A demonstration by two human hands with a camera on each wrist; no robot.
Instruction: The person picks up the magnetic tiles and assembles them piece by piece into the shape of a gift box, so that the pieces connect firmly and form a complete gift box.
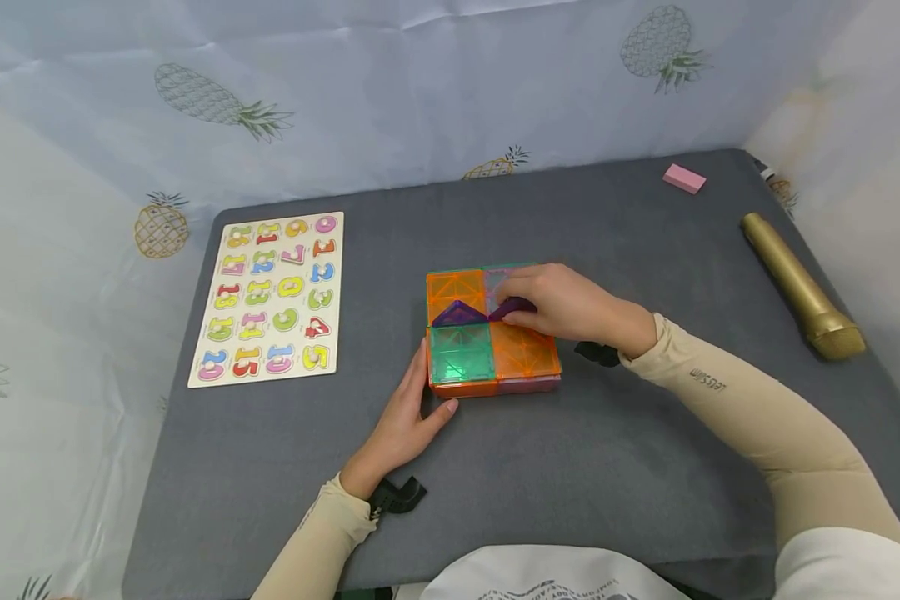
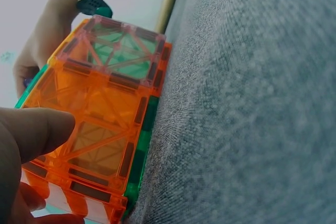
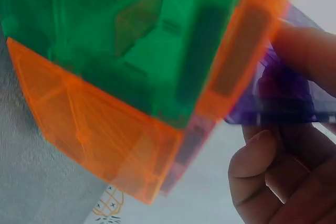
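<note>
A low box of translucent magnetic tiles (image 1: 461, 353), orange, green and pale purple, lies on the table in front of the person. Two purple triangular tiles stand on its top: the left triangle (image 1: 460, 313) stands by itself, and my right hand (image 1: 562, 300) pinches the right triangle (image 1: 512, 307) between thumb and fingers. In the right wrist view the pinched triangle (image 3: 286, 95) is partly covered by the fingers. My left hand (image 1: 405, 421) rests at the box's near left corner, fingers along the left side and thumb (image 2: 44, 132) by the orange front wall (image 2: 102, 124).
A wooden number puzzle board (image 1: 266, 300) lies on the left of the grey table (image 1: 570, 483). At the far right are a pink block (image 1: 684, 178) and a gold microphone (image 1: 801, 287). A pineapple-print curtain (image 1: 420, 100) hangs behind the table.
</note>
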